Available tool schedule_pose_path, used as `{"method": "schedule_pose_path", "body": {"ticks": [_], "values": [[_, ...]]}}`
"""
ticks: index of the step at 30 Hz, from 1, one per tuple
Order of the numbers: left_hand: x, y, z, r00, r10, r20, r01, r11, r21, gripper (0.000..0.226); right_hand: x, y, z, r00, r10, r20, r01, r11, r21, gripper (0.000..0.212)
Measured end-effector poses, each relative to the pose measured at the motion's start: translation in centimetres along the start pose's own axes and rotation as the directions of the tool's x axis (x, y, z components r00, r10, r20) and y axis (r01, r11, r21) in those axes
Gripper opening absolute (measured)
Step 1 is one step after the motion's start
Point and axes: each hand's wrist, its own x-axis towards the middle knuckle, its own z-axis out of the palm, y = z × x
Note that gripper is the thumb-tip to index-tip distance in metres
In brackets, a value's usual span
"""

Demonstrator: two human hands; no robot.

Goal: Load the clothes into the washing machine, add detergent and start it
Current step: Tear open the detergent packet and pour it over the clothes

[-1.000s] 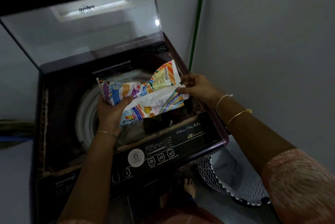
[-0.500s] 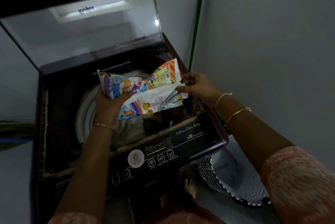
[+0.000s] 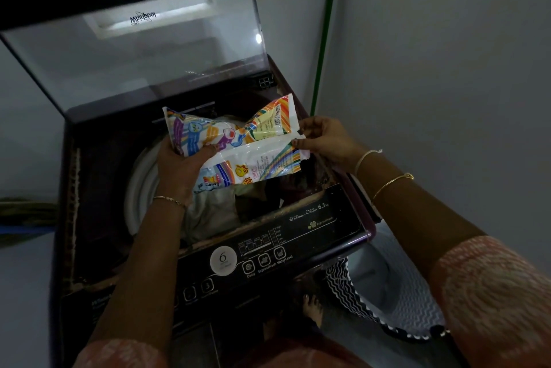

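Over the open washing machine (image 3: 313, 236), the left hand (image 3: 179, 170) is wrapped around the near-left end of a colourful detergent packet (image 3: 238, 147), thumb on top. The right hand (image 3: 325, 138) pinches the packet's right edge between its fingertips (image 3: 298, 142). Clothes (image 3: 214, 209) lie in the drum just below the packet.

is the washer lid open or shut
Open: the glass lid stands raised behind the drum, and clothes show inside beneath the detergent packet.
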Motion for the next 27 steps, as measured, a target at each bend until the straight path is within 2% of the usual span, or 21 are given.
{"method": "schedule_pose_path", "body": {"ticks": [8, 12, 21, 27], "values": [[0.3, 0.6, 0.6, 0.999, 0.040, 0.002, -0.040, 0.999, -0.004, 0.035, 0.2, -0.3, -0.2, 1.000, -0.021, -0.022, 0.021, 1.000, -0.017, 0.029], [0.7, 0.8, 0.5, 0.999, 0.038, 0.002, -0.038, 0.999, -0.023, 0.049, 0.4, -0.4, -0.5, 0.999, -0.043, -0.027, 0.041, 0.997, -0.071, 0.027], [1.0, 1.2, 0.8, 0.998, 0.056, 0.000, -0.056, 0.998, 0.016, 0.036, 0.7, 0.0, -0.5, 1.000, -0.022, -0.017, 0.021, 0.999, -0.049, 0.025], [1.0, 0.9, 0.5, 0.998, 0.055, 0.007, -0.055, 0.999, 0.000, 0.047, 0.5, 0.2, -0.5, 0.999, 0.009, 0.042, -0.008, 1.000, -0.016, 0.027]]}}
